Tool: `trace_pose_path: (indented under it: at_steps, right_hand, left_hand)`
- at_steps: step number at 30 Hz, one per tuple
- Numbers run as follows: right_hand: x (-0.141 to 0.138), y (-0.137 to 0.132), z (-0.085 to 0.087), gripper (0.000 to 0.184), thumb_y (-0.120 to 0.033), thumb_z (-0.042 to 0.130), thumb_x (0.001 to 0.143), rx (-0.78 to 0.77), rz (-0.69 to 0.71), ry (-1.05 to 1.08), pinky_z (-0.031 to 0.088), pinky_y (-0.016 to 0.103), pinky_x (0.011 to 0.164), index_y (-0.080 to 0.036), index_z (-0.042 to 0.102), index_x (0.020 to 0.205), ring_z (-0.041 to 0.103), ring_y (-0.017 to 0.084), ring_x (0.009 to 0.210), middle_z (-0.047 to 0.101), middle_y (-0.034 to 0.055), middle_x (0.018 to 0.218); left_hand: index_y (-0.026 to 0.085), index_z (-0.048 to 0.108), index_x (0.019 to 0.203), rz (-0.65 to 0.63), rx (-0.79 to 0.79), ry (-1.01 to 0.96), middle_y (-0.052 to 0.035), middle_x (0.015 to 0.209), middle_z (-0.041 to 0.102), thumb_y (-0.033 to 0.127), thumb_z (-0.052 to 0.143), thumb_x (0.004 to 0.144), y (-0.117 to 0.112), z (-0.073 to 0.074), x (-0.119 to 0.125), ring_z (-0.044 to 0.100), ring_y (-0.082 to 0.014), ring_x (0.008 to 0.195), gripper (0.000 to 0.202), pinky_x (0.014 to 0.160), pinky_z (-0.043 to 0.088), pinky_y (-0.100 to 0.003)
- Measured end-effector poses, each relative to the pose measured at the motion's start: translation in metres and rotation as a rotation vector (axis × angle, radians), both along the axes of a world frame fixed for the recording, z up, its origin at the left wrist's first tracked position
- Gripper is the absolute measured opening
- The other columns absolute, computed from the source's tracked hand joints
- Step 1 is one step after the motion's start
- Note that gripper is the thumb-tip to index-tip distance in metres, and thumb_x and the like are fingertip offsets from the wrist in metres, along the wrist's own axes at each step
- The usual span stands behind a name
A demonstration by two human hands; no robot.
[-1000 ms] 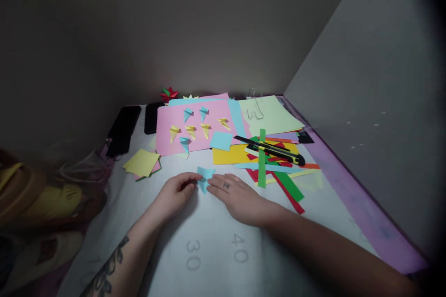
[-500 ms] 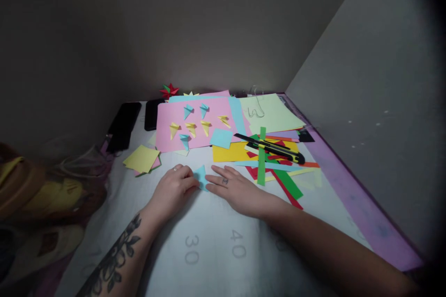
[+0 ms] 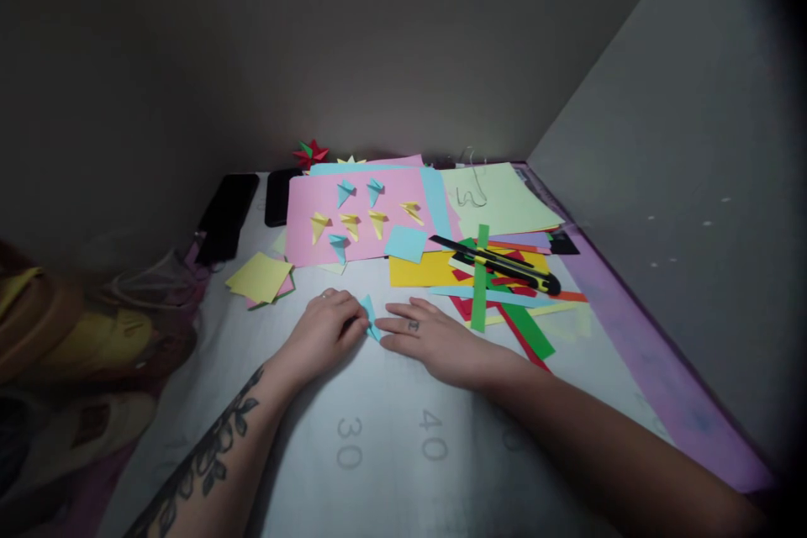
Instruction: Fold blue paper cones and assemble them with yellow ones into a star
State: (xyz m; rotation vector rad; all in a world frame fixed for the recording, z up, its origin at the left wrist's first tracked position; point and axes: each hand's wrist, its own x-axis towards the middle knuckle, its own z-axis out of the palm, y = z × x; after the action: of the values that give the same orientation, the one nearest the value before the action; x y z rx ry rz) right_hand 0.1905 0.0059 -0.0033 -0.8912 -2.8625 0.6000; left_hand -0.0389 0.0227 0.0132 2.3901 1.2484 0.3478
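Observation:
A small light-blue folded paper piece (image 3: 369, 316) lies on the grey mat (image 3: 378, 445) between my two hands. My left hand (image 3: 328, 329) pinches its left side, fingers curled, a ring on one finger. Pressed against the piece's right edge are the fingertips of my right hand (image 3: 429, 340), which rests flat on the mat with its fingers together. Behind them a pink sheet (image 3: 359, 223) carries several small folded yellow and blue paper pieces.
A yellow-and-black utility knife (image 3: 504, 265) lies on coloured sheets and paper strips at the right. A blue square (image 3: 405, 243), a stack of yellow squares (image 3: 260, 277), two dark phones (image 3: 225, 214) and a red-green paper star (image 3: 310, 153) sit further back. Walls enclose the back and right.
The blue piece has been folded narrower between the hands. Both hands have drawn closer over it, and the view has shifted slightly.

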Motion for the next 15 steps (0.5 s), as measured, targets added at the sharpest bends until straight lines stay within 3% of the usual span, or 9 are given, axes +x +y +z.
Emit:
trace_pose_path:
  at_steps: [15]
  right_hand:
    - [-0.0006,0.0016,-0.0044,0.061,0.005,0.036,0.081,-0.054,-0.011,0.027,0.015,0.05,0.112,-0.028,0.046,0.131,0.028,0.022,0.137,0.045,0.0015,0.142]
  left_hand:
    - [0.018,0.061,0.076,0.06,0.043,0.14,-0.0044,0.075,0.06,0.022,0.046,0.087,-0.0011,-0.0017,0.0088,0.049,-0.0199,0.073,0.018,0.069,0.036,-0.032]
